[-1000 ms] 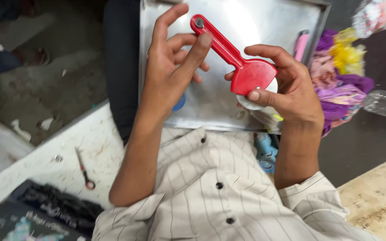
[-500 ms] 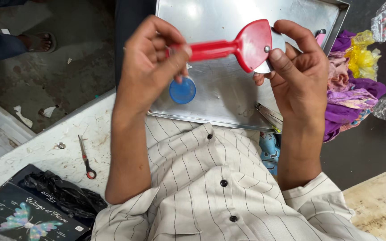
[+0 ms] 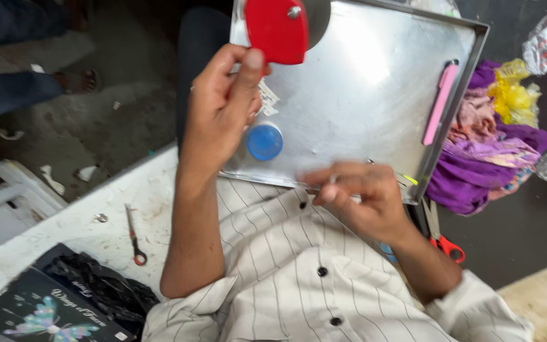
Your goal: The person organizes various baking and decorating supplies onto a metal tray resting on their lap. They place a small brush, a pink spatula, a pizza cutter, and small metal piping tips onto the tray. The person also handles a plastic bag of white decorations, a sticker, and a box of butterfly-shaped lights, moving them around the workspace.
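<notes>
Cutter: red-handled rotary tool (image 3: pixel 276 28) with a round grey blade behind the red guard, held up at the top of the view, over the upper-left corner of the metal tray (image 3: pixel 375 95).
Long axis: runs roughly from 12 o'clock down to 6 o'clock; the broad red head with its silver pivot screw sits at 12, and the handle drops into the fist below it, mostly hidden.
Left hand: left hand (image 3: pixel 226 111) is clamped on the handle, thumb pressed up along it, fingers wrapped round; the head lies at about 1 o'clock from the knuckles.
Right hand: right hand (image 3: pixel 359 196) is low at the tray's near edge, blurred, fingers curled loosely together; whether it pinches something small I cannot tell.
Direction between hands: the cutter's head lies at about 11 o'clock from the right hand, well apart from it, so the left hand is plainly the nearer one.
Tray: shallow, shiny, resting across the lap; a blue round cap (image 3: pixel 264 142) lies on it just at 5 o'clock of the left hand, and a pink strip-shaped tool (image 3: pixel 439 104) lies along its right rim.
Surroundings: purple, pink and yellow cloth scraps (image 3: pixel 489 152) at 3 o'clock of the tray; red-handled scissors (image 3: pixel 441 234) poke out beneath its right corner; small snips (image 3: pixel 134 234) rest on the white surface at 8 o'clock.
</notes>
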